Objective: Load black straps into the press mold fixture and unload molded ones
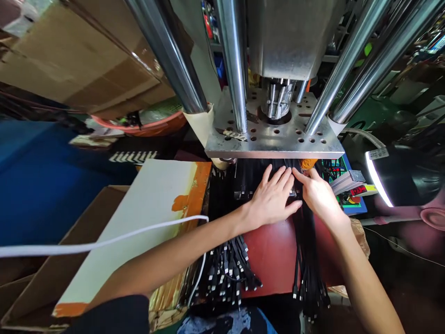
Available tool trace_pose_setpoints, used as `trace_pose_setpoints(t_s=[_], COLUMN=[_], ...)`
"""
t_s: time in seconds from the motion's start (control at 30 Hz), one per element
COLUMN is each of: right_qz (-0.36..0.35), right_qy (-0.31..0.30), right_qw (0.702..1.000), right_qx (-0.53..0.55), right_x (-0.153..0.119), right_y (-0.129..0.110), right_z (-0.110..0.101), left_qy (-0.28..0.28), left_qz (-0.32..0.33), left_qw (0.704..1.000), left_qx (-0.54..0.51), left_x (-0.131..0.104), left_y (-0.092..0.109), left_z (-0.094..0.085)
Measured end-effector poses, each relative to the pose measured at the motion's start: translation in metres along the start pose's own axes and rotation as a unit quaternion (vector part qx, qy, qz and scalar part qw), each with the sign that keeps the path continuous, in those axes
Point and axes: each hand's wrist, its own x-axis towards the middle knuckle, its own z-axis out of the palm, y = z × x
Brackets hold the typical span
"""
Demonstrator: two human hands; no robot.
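You seemed mid-batch, your left hand [273, 199] flat with fingers slightly apart over black cables [252, 176] below the metal plate [278, 147], your right hand [321, 197] curled beside it, its grip unclear, while the left bundle [227, 266] and right bundle [308, 260] showed no sign of which was finished.

1. Cables [308, 255]: black, with silver tips.
2. Table [269, 260]: red.
3. Board [149, 199]: white, with an orange edge and orange blotch.
4. Metal plate [278, 147]: silver-grey, dotted with dark holes.
5. Lamp [410, 176]: black, with a bright white rim.
6. Cord [104, 245]: white.
7. Cardboard box [86, 60]: brown.
8. Basket [163, 126]: orange-pink.
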Motion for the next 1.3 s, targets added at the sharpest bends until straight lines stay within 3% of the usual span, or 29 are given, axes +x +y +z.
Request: trace_pose_setpoints(t_s=[0.2, 0.4, 0.77, 0.87, 1.0, 1.13, 1.3], right_qz=[0.022, 0.019, 0.016, -0.002, -0.037, -0.005, 0.011], right_qy=[0.007, 0.064, 0.017, 0.031, 0.061, 0.022, -0.004], right_qw=[1.000, 0.995, 0.999, 0.996, 0.989, 1.000, 0.993], right_qx=[0.018, 0.070, 0.045, 0.078, 0.133, 0.022, -0.117], right_x=[0.054, 0.046, 0.065, 0.050, 0.001, -0.020, 0.020], right_y=[0.001, 0.007, 0.005, 0.012, 0.018, 0.009, -0.012], right_z=[0.002, 0.008, 0.000, 0.004, 0.010, 0.005, -0.013], left_qy=[0.019, 0.017, 0.048, 0.062, 0.063, 0.054, 0.057], left_qz=[-0.037, -0.053, -0.004, -0.002, -0.021, -0.033, -0.028], left_qw=[0.999, 0.998, 0.999, 0.998, 0.998, 0.998, 0.997], left_qx=[-0.007, 0.015, -0.005, -0.015, -0.021, -0.030, -0.038], left_x=[0.034, 0.046, 0.095, 0.104, 0.110, 0.114, 0.102], left_y=[-0.023, -0.035, -0.076, -0.080, -0.082, -0.084, -0.077], left_z=[0.001, 0.005, 0.016, 0.022, 0.031, 0.036, 0.019])
